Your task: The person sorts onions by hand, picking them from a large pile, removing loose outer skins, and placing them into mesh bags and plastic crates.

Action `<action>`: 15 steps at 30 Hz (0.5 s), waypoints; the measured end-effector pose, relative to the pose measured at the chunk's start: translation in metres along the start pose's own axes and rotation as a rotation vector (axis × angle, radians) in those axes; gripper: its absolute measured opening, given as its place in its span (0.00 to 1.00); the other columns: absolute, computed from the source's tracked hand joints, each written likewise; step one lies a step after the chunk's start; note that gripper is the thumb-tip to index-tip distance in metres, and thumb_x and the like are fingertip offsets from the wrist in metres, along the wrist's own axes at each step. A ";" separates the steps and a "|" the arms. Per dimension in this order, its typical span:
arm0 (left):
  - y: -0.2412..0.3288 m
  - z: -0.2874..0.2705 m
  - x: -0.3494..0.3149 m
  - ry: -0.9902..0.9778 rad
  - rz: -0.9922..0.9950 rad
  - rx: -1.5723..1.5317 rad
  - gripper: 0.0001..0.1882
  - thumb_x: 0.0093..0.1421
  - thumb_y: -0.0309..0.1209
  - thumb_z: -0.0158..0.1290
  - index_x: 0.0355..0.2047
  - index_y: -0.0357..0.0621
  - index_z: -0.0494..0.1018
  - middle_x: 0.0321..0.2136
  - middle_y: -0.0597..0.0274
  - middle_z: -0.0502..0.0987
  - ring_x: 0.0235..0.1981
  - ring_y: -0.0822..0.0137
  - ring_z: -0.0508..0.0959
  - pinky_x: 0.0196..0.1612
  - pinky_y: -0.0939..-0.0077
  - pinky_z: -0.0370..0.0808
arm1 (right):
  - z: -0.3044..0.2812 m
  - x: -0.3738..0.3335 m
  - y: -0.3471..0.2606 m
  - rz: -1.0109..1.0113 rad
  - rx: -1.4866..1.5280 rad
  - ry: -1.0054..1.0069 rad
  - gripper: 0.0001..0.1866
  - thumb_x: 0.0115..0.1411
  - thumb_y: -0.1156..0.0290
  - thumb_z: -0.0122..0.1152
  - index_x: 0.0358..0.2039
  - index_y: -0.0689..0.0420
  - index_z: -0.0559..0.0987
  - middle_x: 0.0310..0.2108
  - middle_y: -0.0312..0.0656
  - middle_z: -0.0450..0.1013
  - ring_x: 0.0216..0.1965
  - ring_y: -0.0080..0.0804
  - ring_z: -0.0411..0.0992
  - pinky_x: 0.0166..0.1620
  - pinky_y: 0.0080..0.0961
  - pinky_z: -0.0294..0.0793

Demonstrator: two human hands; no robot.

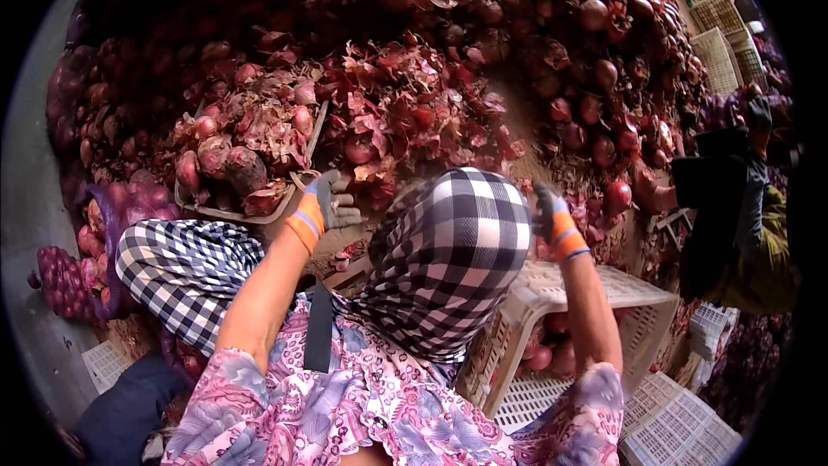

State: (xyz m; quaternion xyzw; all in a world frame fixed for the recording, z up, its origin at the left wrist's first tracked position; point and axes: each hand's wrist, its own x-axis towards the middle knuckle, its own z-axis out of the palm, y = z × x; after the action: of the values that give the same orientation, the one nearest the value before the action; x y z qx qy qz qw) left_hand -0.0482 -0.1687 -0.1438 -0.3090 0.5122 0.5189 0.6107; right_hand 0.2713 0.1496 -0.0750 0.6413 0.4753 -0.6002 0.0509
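My left hand (332,201), in a grey glove with an orange cuff, is open, fingers spread, holding nothing. It hovers by the near right corner of a shallow crate (226,214) heaped with red onions (246,168) and papery skins. Past my raised right knee, my right hand (547,207) wears the same kind of glove; its fingers point up and look straight, and no object shows in it. Loose onion skins (405,112) lie piled ahead of both hands. One red onion (617,197) rests to the right of my right hand.
A pale plastic crate (595,285) lies at my right with several onions inside. Great heaps of onions (595,13) rise ahead. Purple mesh sacks (65,283) of onions stand left, beside a grey wall (34,164). Another person (750,216) is at the right, near stacked crates (716,52).
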 end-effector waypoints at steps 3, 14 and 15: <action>-0.023 0.005 -0.031 0.300 0.009 -0.033 0.28 0.57 0.56 0.40 0.51 0.53 0.63 0.41 0.53 0.71 0.38 0.48 0.73 0.43 0.43 0.69 | 0.050 0.056 0.064 0.214 0.054 -0.065 0.36 0.49 0.41 0.54 0.57 0.44 0.64 0.52 0.42 0.64 0.44 0.45 0.67 0.39 0.44 0.69; 0.020 0.030 0.056 0.263 0.282 -0.431 0.37 0.56 0.61 0.40 0.61 0.61 0.52 0.60 0.61 0.56 0.59 0.52 0.58 0.56 0.45 0.58 | 0.153 0.109 0.038 0.149 0.629 -0.227 0.41 0.52 0.33 0.40 0.60 0.46 0.61 0.60 0.38 0.57 0.56 0.46 0.59 0.55 0.52 0.56; 0.016 0.022 0.085 0.110 0.395 -0.472 0.35 0.57 0.59 0.39 0.61 0.57 0.53 0.59 0.60 0.58 0.58 0.54 0.60 0.56 0.49 0.60 | 0.163 0.120 0.018 0.126 0.641 -0.224 0.41 0.52 0.32 0.39 0.60 0.46 0.61 0.61 0.38 0.57 0.57 0.46 0.59 0.56 0.53 0.55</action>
State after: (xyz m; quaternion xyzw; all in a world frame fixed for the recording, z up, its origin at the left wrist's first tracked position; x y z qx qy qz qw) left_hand -0.0616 -0.1173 -0.2155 -0.3643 0.4598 0.7147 0.3809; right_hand 0.1455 0.1021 -0.2265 0.5829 0.2136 -0.7813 -0.0645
